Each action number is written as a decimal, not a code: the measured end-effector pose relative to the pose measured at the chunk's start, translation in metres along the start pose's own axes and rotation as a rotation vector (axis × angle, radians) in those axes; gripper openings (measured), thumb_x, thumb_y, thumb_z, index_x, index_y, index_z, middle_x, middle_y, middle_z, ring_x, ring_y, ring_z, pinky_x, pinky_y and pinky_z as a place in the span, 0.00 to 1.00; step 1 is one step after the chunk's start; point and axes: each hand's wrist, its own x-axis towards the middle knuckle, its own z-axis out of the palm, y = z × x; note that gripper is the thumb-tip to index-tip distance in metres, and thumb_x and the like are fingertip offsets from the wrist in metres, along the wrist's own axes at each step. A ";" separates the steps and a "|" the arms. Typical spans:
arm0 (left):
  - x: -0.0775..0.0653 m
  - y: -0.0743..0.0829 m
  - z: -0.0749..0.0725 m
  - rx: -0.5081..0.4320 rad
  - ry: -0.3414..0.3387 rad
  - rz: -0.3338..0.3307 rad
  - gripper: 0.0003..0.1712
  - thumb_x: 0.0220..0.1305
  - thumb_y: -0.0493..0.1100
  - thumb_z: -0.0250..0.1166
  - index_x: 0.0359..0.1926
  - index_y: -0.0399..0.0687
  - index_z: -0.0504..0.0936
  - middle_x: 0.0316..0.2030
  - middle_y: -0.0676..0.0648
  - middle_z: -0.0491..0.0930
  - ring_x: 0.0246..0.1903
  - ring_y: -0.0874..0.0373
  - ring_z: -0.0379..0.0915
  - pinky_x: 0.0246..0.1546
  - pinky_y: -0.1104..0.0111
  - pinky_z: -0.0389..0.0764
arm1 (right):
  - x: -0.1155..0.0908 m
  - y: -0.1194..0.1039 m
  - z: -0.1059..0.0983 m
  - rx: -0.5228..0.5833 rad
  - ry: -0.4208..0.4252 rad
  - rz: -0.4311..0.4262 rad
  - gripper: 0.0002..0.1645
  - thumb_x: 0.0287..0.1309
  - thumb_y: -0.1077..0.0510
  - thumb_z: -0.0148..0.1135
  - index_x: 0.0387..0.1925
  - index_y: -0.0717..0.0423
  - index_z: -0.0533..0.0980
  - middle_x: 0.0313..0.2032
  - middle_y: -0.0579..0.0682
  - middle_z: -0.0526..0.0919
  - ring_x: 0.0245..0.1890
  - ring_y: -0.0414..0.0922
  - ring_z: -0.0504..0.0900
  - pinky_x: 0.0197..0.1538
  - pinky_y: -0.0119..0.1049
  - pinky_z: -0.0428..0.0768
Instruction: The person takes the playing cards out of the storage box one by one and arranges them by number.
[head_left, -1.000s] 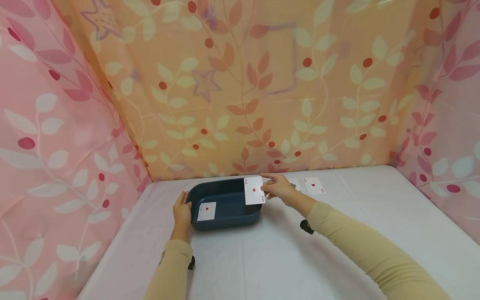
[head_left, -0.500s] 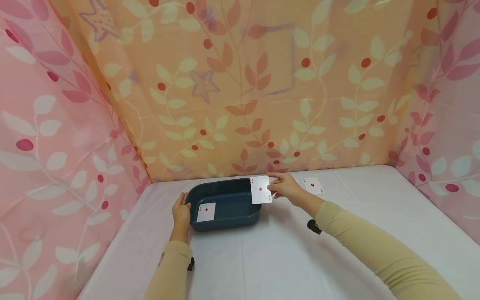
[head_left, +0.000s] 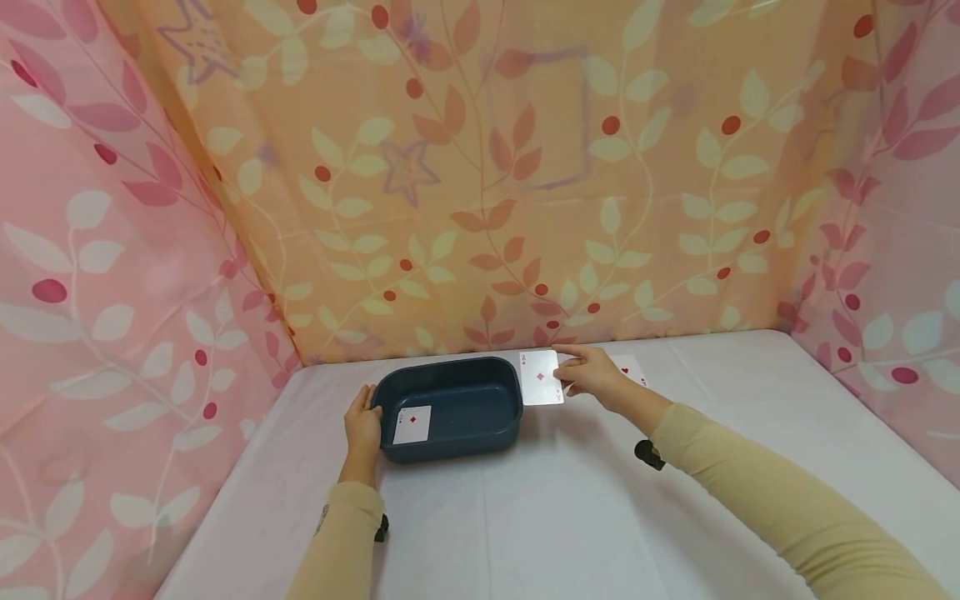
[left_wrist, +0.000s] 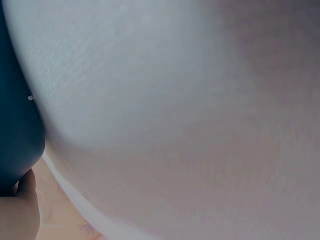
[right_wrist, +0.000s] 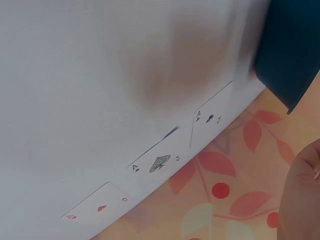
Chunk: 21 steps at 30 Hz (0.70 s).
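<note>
A white rectangular ace-of-diamonds playing card (head_left: 541, 379) is positioned above the table, just beside the right end of a dark blue, rounded rectangular tray (head_left: 465, 410). The right hand (head_left: 598, 382) pinches the card at its right edge, index finger extended. The left hand (head_left: 362, 429) grips the tray's left end, thumb at the rim. A white card with a red diamond (head_left: 412, 425) lies inside, at the tray's left. Three white aces line the table's far edge: hearts (right_wrist: 97, 204), spades (right_wrist: 159, 162) and a black-pip ace (right_wrist: 212, 115). A white cloth (head_left: 525, 533) covers the table.
</note>
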 end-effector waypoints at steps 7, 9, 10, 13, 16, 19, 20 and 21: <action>0.000 0.000 0.000 0.006 0.001 -0.001 0.35 0.65 0.22 0.40 0.73 0.28 0.48 0.71 0.34 0.53 0.72 0.47 0.44 0.71 0.61 0.46 | -0.004 0.001 -0.011 0.007 -0.005 -0.015 0.35 0.62 0.69 0.58 0.70 0.65 0.61 0.42 0.59 0.84 0.28 0.42 0.79 0.29 0.30 0.79; 0.000 0.000 0.000 0.010 0.001 -0.002 0.34 0.65 0.22 0.40 0.73 0.28 0.48 0.71 0.34 0.53 0.72 0.47 0.44 0.71 0.61 0.46 | -0.005 0.001 -0.014 -0.001 -0.005 -0.020 0.35 0.62 0.69 0.58 0.70 0.66 0.60 0.43 0.61 0.84 0.29 0.42 0.79 0.30 0.31 0.79; 0.001 0.000 -0.001 0.012 0.000 -0.002 0.34 0.65 0.22 0.40 0.73 0.28 0.48 0.71 0.34 0.53 0.72 0.47 0.44 0.71 0.60 0.46 | -0.006 0.001 -0.015 -0.005 -0.004 -0.020 0.35 0.62 0.69 0.58 0.70 0.66 0.60 0.43 0.61 0.84 0.29 0.42 0.79 0.30 0.31 0.79; 0.000 0.000 -0.001 0.008 -0.003 -0.001 0.35 0.65 0.22 0.39 0.73 0.29 0.47 0.71 0.34 0.53 0.72 0.47 0.44 0.71 0.60 0.46 | -0.009 0.001 -0.019 -0.012 -0.002 -0.023 0.36 0.62 0.69 0.58 0.70 0.67 0.59 0.44 0.62 0.84 0.29 0.41 0.80 0.30 0.31 0.79; 0.000 0.000 0.000 0.000 -0.003 0.000 0.35 0.65 0.22 0.39 0.73 0.29 0.47 0.71 0.34 0.52 0.72 0.47 0.44 0.71 0.60 0.46 | -0.011 0.001 -0.024 -0.013 0.002 -0.028 0.37 0.62 0.69 0.59 0.70 0.67 0.58 0.45 0.63 0.84 0.29 0.41 0.80 0.30 0.31 0.79; -0.001 0.000 0.000 -0.010 -0.003 0.000 0.35 0.65 0.21 0.39 0.73 0.28 0.47 0.71 0.33 0.52 0.72 0.46 0.44 0.71 0.61 0.46 | -0.012 0.002 -0.029 -0.017 0.001 -0.036 0.37 0.62 0.69 0.59 0.71 0.67 0.58 0.44 0.63 0.84 0.29 0.40 0.80 0.30 0.30 0.80; -0.001 0.001 0.000 -0.007 0.000 0.000 0.35 0.64 0.21 0.39 0.73 0.28 0.48 0.71 0.34 0.53 0.72 0.46 0.44 0.71 0.61 0.46 | -0.013 0.002 -0.031 -0.013 0.004 -0.033 0.37 0.62 0.69 0.59 0.71 0.66 0.58 0.43 0.61 0.84 0.29 0.41 0.80 0.30 0.30 0.80; -0.001 0.001 0.000 -0.006 0.000 0.001 0.35 0.64 0.21 0.39 0.73 0.28 0.48 0.71 0.33 0.52 0.72 0.46 0.44 0.71 0.61 0.46 | -0.013 0.003 -0.033 -0.014 0.005 -0.032 0.37 0.62 0.68 0.59 0.71 0.66 0.58 0.42 0.60 0.84 0.29 0.41 0.79 0.30 0.30 0.80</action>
